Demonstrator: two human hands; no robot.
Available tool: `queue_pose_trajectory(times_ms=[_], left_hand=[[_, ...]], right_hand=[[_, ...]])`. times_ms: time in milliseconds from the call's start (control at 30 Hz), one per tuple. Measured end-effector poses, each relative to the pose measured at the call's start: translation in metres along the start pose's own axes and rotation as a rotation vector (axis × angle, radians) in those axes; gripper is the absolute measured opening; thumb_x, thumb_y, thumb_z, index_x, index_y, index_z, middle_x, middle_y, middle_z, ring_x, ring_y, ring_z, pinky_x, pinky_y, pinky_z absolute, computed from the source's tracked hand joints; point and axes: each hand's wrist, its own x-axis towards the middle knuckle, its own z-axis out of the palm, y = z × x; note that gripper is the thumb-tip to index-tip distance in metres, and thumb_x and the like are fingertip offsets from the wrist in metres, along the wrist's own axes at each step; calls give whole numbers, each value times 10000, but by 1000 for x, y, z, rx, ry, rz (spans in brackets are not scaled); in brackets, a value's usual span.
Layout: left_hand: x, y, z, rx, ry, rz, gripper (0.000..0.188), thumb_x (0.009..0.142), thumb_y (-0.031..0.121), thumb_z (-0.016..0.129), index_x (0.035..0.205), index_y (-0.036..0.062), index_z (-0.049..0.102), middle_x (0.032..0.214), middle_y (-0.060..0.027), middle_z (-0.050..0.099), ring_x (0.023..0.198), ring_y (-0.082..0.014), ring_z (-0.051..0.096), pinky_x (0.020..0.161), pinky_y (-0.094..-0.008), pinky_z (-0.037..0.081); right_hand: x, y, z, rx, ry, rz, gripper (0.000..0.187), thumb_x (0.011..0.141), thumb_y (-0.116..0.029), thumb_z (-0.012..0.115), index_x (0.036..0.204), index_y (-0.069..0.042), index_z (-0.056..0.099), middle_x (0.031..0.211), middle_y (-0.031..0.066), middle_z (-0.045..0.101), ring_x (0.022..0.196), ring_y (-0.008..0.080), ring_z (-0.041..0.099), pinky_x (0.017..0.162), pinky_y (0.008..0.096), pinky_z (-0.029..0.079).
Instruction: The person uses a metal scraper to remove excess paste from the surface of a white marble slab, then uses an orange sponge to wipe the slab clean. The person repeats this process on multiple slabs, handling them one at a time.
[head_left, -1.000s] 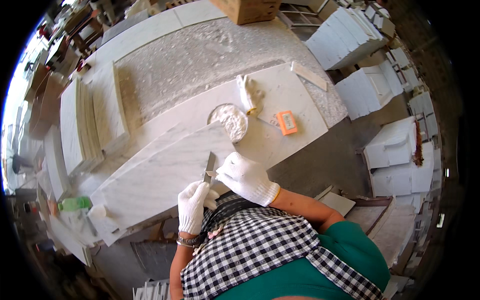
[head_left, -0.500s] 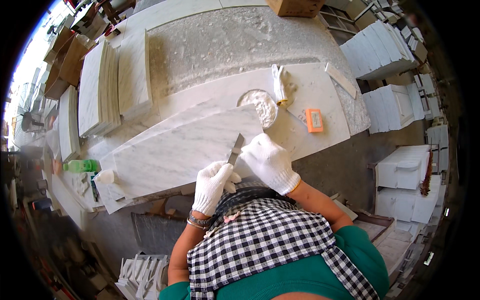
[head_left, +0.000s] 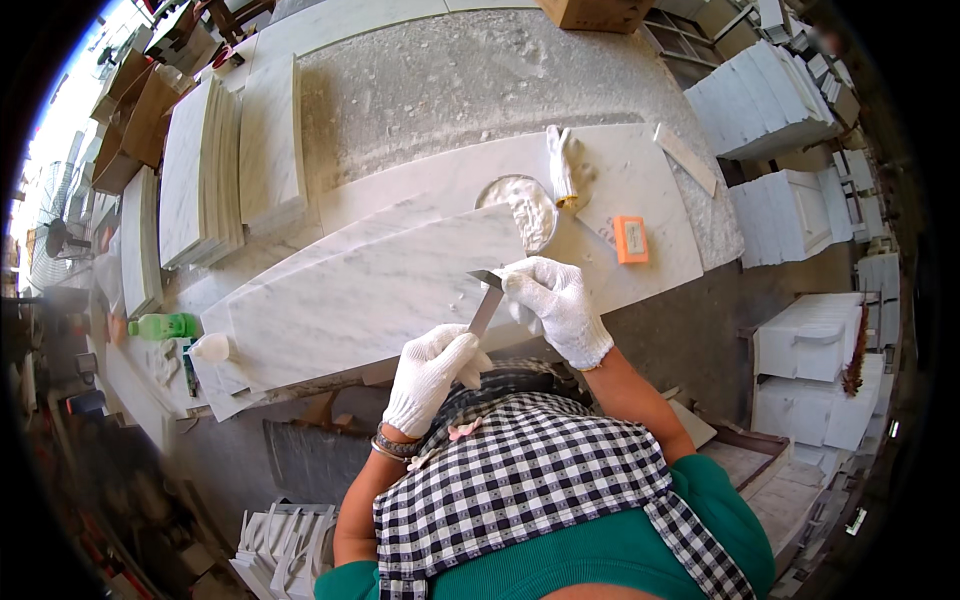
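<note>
My left hand [head_left: 432,378], in a white knit glove, is closed round the lower end of a flat metal scraper blade [head_left: 486,311]. Its upper end tilts away from me, over the near edge of a white marble slab [head_left: 350,285]. My right hand [head_left: 556,308], gloved alike, pinches a small dark flat metal piece [head_left: 485,277]. That piece lies across the blade's upper end and seems to touch it; the fingers hide the rest. Small white crumbs lie on the slab beside the blade. Just beyond is a round bowl of white paste [head_left: 530,208], partly covered by the slab's corner.
A spare white glove [head_left: 561,170] and an orange box [head_left: 631,240] lie right of the bowl. Slab stacks [head_left: 200,175] stand at the left. A green bottle [head_left: 163,327] and a white bottle [head_left: 210,348] are near the left edge. More stacked pieces [head_left: 760,100] stand at right.
My right hand has turned, its fingers now at the blade's upper end, with the dark metal piece showing across it. My left hand has shifted slightly right with the blade.
</note>
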Motion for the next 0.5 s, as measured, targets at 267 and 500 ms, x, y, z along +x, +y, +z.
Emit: queue_pose_trajectory(times_ms=[267,500], left_hand=[[6,-9,-8,-642,-322,-343,672,1070,514,493,1308,-108,579,902,-183,704,664,-277,689,653,-388,595],[7,-16,-4,-478,-92,-244,365,1066,291,585,1161,-55,651,872,-132,681,643,-219,649,614,-388,581]], right_hand=[[2,7,-1,78,115,-93,233,1009,-248,700,1029,-21,750,713,-33,634,598,23,534,513,199,400],[2,12,-3,-104,207,-274,176,979,-179,734,1030,-11,753,1035,15,709,760,57,611,665,239,515]])
